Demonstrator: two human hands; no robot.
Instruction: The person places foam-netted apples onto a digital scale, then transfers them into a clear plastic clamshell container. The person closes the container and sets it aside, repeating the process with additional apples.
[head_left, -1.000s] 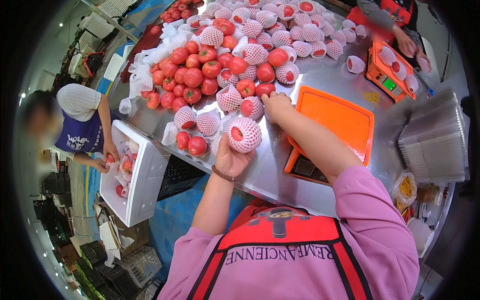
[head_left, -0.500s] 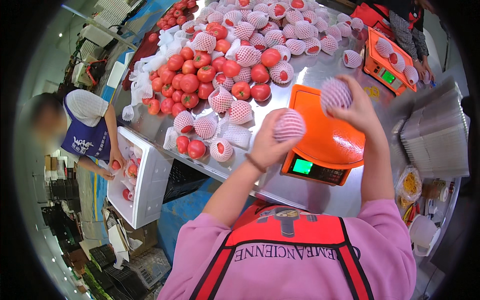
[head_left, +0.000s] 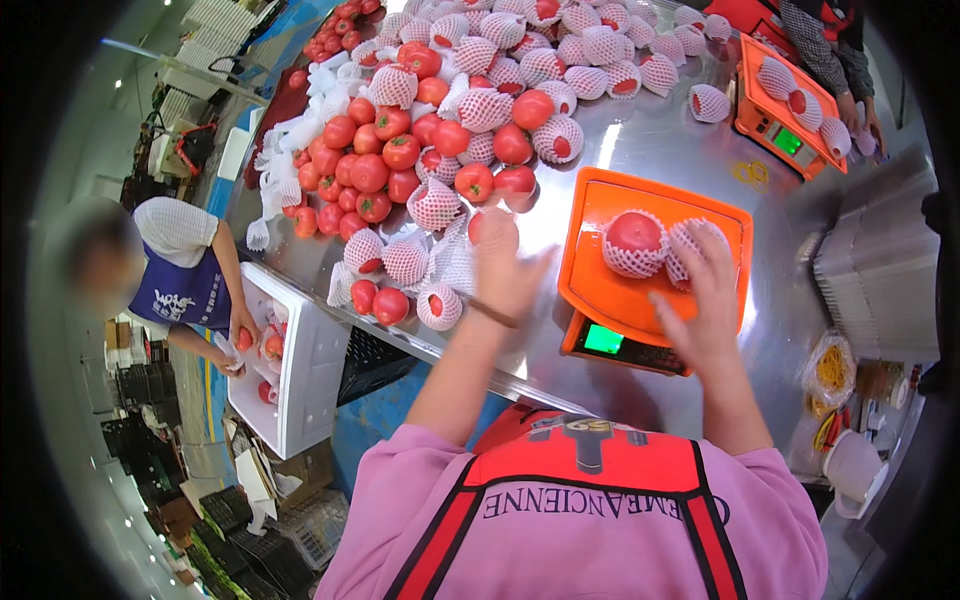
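Two tomatoes in white foam nets rest on the orange tray (head_left: pixel 590 275) of a weighing scale with a lit green display. One netted tomato (head_left: pixel 634 232) shows its bare red top; the other netted tomato (head_left: pixel 682 262) is partly covered by my right hand (head_left: pixel 705 300). That hand is open, its fingers over the fruit and its thumb apart from it. My left hand (head_left: pixel 505 262), blurred, is left of the scale with thumb and fingers apart. It is nearest the edge of the tomato pile (head_left: pixel 370 173), where bare and netted fruit mix.
A second orange scale (head_left: pixel 785 110) holds netted tomatoes at the far right, beside another person's hands. Clear plastic trays (head_left: pixel 875 265) stand stacked at right, near a bag of yellow bands (head_left: pixel 830 370). At left a co-worker handles tomatoes in a white foam box (head_left: pixel 310 375).
Both netted tomatoes held in my hands have been put down on the scale's tray. My left hand has moved left toward the pile; my right hand has come lower, over the tray.
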